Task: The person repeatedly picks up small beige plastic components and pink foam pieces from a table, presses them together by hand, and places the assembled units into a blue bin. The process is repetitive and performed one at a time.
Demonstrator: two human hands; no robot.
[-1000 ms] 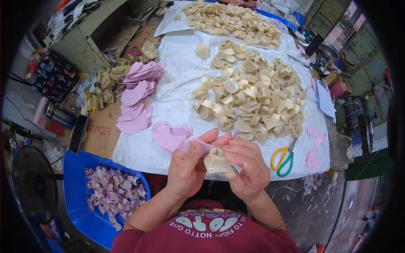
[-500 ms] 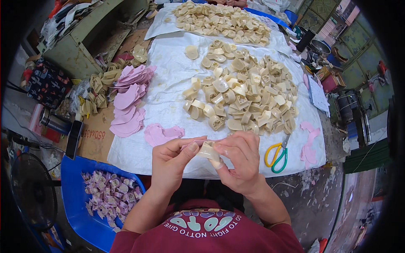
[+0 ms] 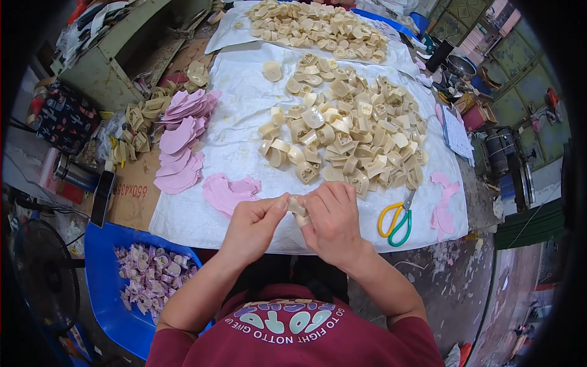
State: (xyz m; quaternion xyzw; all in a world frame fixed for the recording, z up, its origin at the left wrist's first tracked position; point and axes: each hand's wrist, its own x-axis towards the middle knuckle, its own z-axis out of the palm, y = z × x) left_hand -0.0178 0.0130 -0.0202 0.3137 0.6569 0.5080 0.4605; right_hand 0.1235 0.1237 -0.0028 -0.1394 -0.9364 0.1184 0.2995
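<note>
Your right hand point(image 3: 334, 220) covers much of the beige piece point(image 3: 296, 207), so you cannot see its far side. Whether your left hand point(image 3: 251, 226) grips it or merely touches it is too small to tell. That hand also hides a near edge of the pink sheets point(image 3: 229, 188). Your left forearm point(image 3: 199, 287) blocks part of the blue tub point(image 3: 99, 269); the upper edge crops the far pile point(image 3: 318, 32).

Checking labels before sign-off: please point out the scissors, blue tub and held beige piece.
Scissors point(image 3: 406, 207), head view: where the handles meet.
Blue tub point(image 3: 99, 269), head view: bare left inner wall.
Beige piece point(image 3: 296, 205), head view: middle of its visible surface.
</note>
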